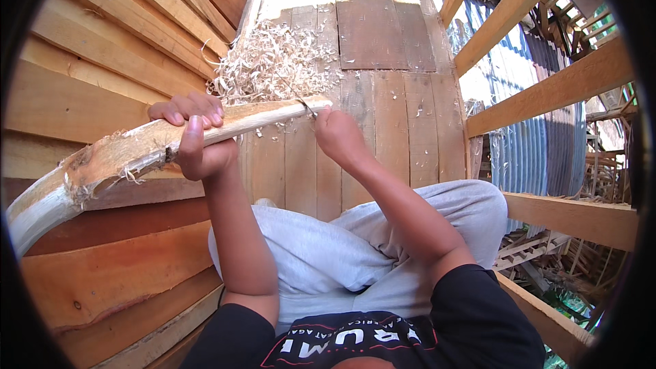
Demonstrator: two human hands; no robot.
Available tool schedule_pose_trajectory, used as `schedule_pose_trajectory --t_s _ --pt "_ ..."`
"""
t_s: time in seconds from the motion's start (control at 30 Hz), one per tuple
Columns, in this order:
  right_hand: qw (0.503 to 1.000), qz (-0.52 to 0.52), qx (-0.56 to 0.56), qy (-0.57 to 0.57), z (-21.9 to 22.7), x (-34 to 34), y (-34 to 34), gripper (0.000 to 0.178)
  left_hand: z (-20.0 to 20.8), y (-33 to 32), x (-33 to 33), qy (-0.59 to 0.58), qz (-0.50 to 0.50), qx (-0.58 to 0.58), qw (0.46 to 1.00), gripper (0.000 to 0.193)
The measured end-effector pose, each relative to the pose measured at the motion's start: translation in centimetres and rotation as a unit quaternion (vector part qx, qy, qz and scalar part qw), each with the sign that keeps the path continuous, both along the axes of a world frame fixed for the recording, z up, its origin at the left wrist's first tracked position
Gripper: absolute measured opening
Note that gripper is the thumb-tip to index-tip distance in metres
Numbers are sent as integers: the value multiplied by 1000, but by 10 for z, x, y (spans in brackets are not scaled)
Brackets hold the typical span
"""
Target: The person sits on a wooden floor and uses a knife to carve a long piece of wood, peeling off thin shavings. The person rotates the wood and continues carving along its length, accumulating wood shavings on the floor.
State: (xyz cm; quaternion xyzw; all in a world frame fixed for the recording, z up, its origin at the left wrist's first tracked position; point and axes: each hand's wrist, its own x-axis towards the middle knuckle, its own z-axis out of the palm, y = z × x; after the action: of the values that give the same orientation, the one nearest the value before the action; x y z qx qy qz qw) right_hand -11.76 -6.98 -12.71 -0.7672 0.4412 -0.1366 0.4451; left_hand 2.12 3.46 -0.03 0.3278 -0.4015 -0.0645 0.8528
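Observation:
A long, curved piece of pale wood [116, 152], partly stripped of bark, slants from the left rim toward the middle. My left hand [198, 138] is wrapped round it about midway, with the thumb on the near side. At the wood's far end, my right hand [337, 138] is closed in a fist round a knife [305, 104]. The thin, dark blade lies across the wood close to its tip; the fist hides the handle. Rough, frayed fibres show on the wood left of my left hand.
Curled wood shavings [273, 61] are heaped on the plank floor [389, 123] beyond the wood. A board wall [102, 89] rises close on the left. Wooden rails [553, 92] run along the right side, with corrugated metal sheets [526, 123] beyond. My crossed legs [321, 246] are below.

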Motion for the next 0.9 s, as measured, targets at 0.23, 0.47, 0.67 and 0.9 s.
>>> schedule_pose_trajectory --t_s 0.23,0.47,0.67,0.9 --pt "998 -39 -34 29 -41 -8 -25 58 6 -8 -10 -18 -45 5 999 21" --pt "997 65 -31 -40 32 8 20 54 0 4 6 -10 -48 -1 999 25" --pt "997 21 18 72 -58 -19 -35 54 2 -2 6 -9 -72 -13 997 26" --pt "989 100 -27 -107 24 8 11 46 2 4 5 -31 -75 5 997 28"
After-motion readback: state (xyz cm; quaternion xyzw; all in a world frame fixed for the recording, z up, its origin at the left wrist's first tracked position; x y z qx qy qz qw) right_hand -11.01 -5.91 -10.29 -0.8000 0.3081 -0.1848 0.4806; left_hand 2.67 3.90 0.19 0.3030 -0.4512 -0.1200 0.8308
